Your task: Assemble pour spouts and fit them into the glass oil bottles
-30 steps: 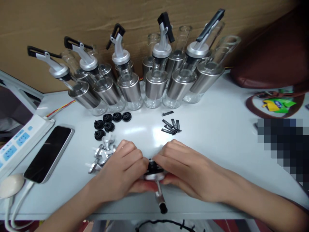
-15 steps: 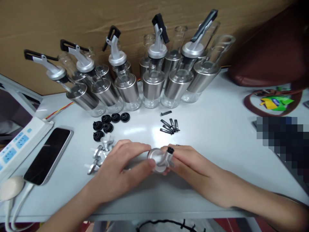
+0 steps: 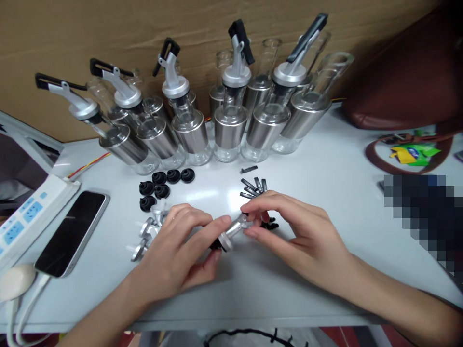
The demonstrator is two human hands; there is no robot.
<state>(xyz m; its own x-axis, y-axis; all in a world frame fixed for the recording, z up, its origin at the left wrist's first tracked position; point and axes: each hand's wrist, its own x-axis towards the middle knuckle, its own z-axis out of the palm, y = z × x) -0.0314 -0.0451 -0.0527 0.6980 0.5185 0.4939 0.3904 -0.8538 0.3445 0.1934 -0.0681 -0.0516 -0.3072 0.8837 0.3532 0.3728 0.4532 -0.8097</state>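
Low over the near middle of the table, a silver pourer spout (image 3: 236, 228) with a black rubber stopper under its flange lies tilted between my hands. My left hand (image 3: 177, 246) is closed around its stopper end, thumb below and fingers above. The thumb and fingertips of my right hand (image 3: 304, 231) pinch the narrow tip, where a bit of black shows. Beyond my right hand lie several thin black levers (image 3: 248, 184), and dark small parts (image 3: 270, 224) peek out beneath it. Silver spouts (image 3: 146, 226), partly hidden, are beside my left hand, below several black rubber stoppers (image 3: 159, 178).
Glass bottles with steel sleeves (image 3: 230, 127) stand in rows at the back; several carry pourers with black levers. A phone (image 3: 72, 233) and a power strip (image 3: 31, 217) lie at left. A brown bag (image 3: 401, 72) and a green-yellow packet (image 3: 414, 154) are at right.
The pourer has tipped from facing me to lying slanted, its stopper now showing at lower left. My right hand has shifted from beside its base to pinch the tip.
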